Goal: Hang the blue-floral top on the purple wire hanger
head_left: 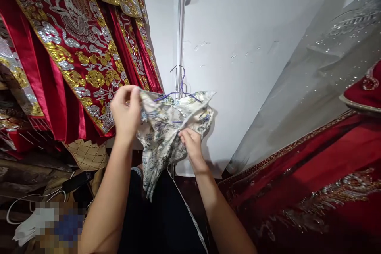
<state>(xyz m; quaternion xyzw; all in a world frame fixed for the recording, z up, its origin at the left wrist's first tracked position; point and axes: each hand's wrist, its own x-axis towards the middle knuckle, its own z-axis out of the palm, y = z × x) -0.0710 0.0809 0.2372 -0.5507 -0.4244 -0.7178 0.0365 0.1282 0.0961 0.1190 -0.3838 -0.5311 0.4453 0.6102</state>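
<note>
Step in hand, by my read: fitting the floral garment onto the purple hanger; garment is bunched mid-frame against the white wall, its upper edge draped over the hanger arms, lower part trailing down between the forearms.

Left hand raised at the garment's left shoulder; fingers closed in a pinch on the fabric edge. Right hand lower, at the garment's centre; fingers narrow, gripping a fold just under the hanger's crossbar.

Hanger hook sits beside the vertical pole; can't tell if it's hooked on anything.

Next move, judged from this: likely needs the left shoulder spread and seated on the hanger arm while the right keeps the middle gathered; fabric looks slippery, so it could slide off the wire.

Around: red embroidered robes hanging left, touching nothing in hand; red cloth lower right; grey sheer fabric above it.

Writing, labels, brands: none readable; a patch lower left is blurred out.
</note>
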